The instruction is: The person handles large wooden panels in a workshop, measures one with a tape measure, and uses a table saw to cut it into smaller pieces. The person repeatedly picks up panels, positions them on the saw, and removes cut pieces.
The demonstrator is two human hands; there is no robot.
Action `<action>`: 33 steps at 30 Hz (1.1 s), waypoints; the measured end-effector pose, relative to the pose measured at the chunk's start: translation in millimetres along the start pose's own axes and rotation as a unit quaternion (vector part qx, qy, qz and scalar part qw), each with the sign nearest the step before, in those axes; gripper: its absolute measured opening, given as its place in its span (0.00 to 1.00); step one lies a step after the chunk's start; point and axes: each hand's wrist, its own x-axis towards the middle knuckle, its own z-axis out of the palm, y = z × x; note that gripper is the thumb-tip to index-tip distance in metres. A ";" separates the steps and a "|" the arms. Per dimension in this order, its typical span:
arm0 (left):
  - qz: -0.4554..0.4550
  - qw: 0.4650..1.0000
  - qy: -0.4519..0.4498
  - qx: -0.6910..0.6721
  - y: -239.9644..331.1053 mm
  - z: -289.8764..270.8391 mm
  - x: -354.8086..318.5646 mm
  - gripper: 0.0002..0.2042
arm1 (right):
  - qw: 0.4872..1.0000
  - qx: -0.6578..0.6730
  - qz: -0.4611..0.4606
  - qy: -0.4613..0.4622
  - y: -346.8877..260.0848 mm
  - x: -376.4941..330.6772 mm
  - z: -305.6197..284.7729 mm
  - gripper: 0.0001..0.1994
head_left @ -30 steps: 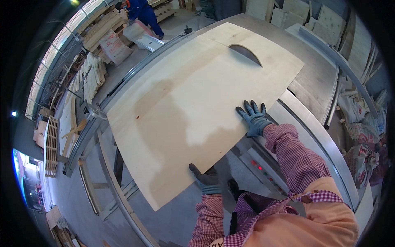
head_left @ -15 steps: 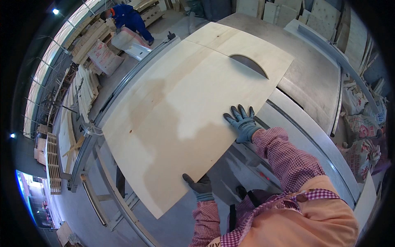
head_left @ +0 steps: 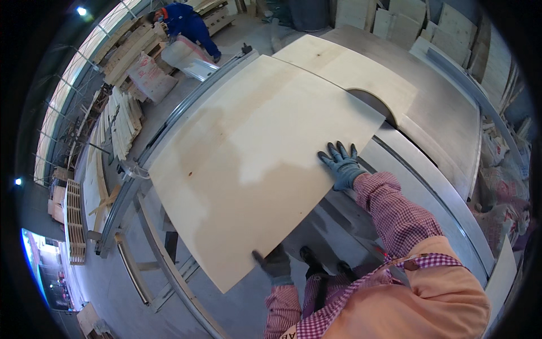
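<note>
A large pale plywood sheet (head_left: pixel 243 152) lies flat across a metal sliding table saw, my shadow falling over it. My left hand (head_left: pixel 275 264) grips its near edge close to the left corner, thumb on top and fingers hidden beneath. Farther right, my right hand (head_left: pixel 342 169) rests flat on the sheet by the same edge, fingers spread. Both hands wear grey-blue work gloves with dark fingertips. A straight cut line parts the sheet from a narrower plywood piece (head_left: pixel 327 59) beyond. A dark half-round saw blade (head_left: pixel 370 100) stands up in that line.
The bare steel saw table (head_left: pixel 446 124) extends to the right, with a long metal rail (head_left: pixel 180 113) at the left. Sacks (head_left: pixel 149 78) and stacked timber (head_left: pixel 127 51) lie far left. A person in blue (head_left: pixel 189 28) bends there. Boards (head_left: pixel 454 34) lean at the back right.
The sheet has shifted relative to the saw blade, which now stands at its right end. The far piece has come apart from it at that end. Both hands keep their places on the sheet.
</note>
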 end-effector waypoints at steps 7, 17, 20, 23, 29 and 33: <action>0.092 0.983 0.034 0.155 85.4 -29.7 -2.6 0.26 | 1.000 0.004 -0.006 0.012 -2.2 -5.2 -2.8 0.58; 0.064 0.975 0.170 0.129 81.8 -51.1 -115.9 0.19 | 1.000 -0.006 -0.017 -0.013 -2.5 -94.7 35.5 0.55; 0.096 0.972 0.186 0.107 89.0 -67.0 -187.9 0.19 | 0.998 0.030 -0.047 -0.020 -12.3 -147.2 54.2 0.56; 0.121 0.971 0.183 0.099 117.0 -83.0 -239.3 0.20 | 0.998 0.010 -0.065 -0.019 -34.2 -189.2 78.6 0.58; 0.166 0.941 0.238 0.175 191.1 -84.2 -287.4 0.30 | 0.971 0.008 -0.212 0.112 -100.9 -222.9 120.4 0.42; 0.132 0.973 0.131 0.136 227.3 -151.2 -308.0 0.32 | 0.900 0.133 -0.402 0.099 -152.7 -211.1 120.4 0.29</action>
